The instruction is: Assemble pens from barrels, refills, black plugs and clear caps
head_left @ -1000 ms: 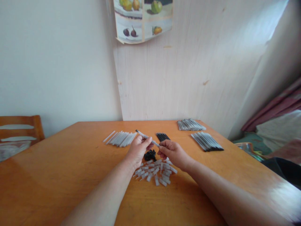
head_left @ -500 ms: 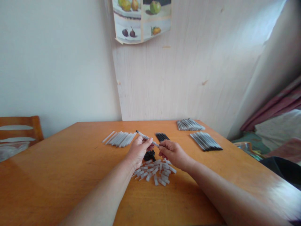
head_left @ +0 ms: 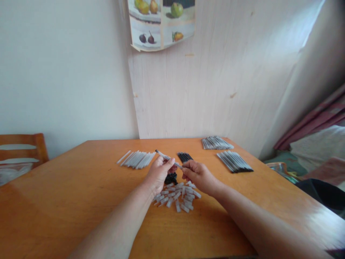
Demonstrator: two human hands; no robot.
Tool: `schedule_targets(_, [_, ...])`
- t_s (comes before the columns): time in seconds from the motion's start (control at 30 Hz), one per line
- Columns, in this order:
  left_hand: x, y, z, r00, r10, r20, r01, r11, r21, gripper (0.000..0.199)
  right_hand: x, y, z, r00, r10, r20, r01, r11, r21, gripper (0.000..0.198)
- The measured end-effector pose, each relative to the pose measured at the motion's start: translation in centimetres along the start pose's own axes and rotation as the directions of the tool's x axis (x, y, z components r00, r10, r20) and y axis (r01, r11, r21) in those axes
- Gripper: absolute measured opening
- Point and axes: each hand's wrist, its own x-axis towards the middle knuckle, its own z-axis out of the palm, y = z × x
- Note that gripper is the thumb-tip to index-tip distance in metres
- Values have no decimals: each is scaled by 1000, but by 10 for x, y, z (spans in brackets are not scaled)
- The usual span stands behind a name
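A slim pen [head_left: 163, 155] with a clear barrel and a dark far end slants between my two hands above the table. My left hand [head_left: 159, 172] pinches its middle between thumb and fingers. At the near right end, my right hand [head_left: 198, 175] has its fingertips closed round the pen's tip, which they hide. Just below the hands lie a small heap of black pieces [head_left: 170, 178] and a scattered pile of translucent caps [head_left: 178, 196]. Behind the right hand is a row of dark refills [head_left: 184, 157].
Clear empty barrels [head_left: 137, 159] lie side by side at the left on the wooden table [head_left: 81, 194]. Two bundles of pens, a nearer one [head_left: 234, 161] and a farther one [head_left: 217, 142], lie at the right. A wooden chair [head_left: 40, 149] stands at far left.
Both hands keep the same grip on the pen, almost unmoved. The whole view has shifted very slightly.
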Motion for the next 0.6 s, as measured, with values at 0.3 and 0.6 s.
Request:
schedule_targets(0.3, [-1,-3,3,1000,10,-17,-10,1000,-2,37,1,1,1,1000,8,-8,-9,1000,-18,21])
schedule_targets(0.6, [5,-8,-2,999,-1,-43,2,1000,30,36,6,7,1,999,37,-18,-38,999,-28,17])
